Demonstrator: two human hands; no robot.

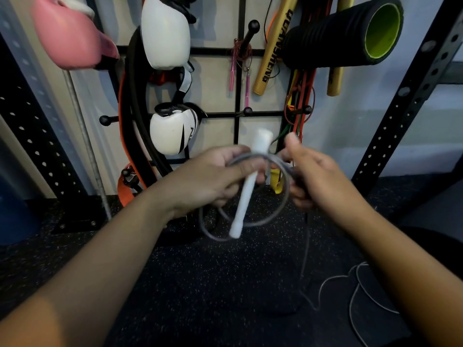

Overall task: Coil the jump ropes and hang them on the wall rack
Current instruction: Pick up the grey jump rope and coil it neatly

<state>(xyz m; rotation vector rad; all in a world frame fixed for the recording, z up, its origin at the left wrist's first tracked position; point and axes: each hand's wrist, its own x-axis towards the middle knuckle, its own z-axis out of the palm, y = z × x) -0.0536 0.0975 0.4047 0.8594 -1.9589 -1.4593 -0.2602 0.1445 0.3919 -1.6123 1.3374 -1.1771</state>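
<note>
Two bare forearms reach in from the lower corners and meet just below the wall rack [239, 78], a black grid with ball-tipped pegs. The left hand [213, 176], palm down and wrist nearly straight, has its fingers curled over the white handle [246, 189] of a jump rope and over several loops of its grey cord [253, 221]; that grip is closed firmly on both. The handle runs tilted, its upper end poking above the knuckles toward the rack and its lower end hanging below the hand. The right hand [313, 176], just beside the left, has its thumb raised and its fingers bent in; its grip pinches the cord at the right side of the coil. The coil hangs between the two hands, in front of and below the rack. The rest of the cord drops from the right hand and lies in loose curves on the speckled black floor [213, 284], well below the rack. On the rack hang white boxing gloves [172, 131], a pink-handled rope [240, 68] and a black foam roller [345, 36].
</note>
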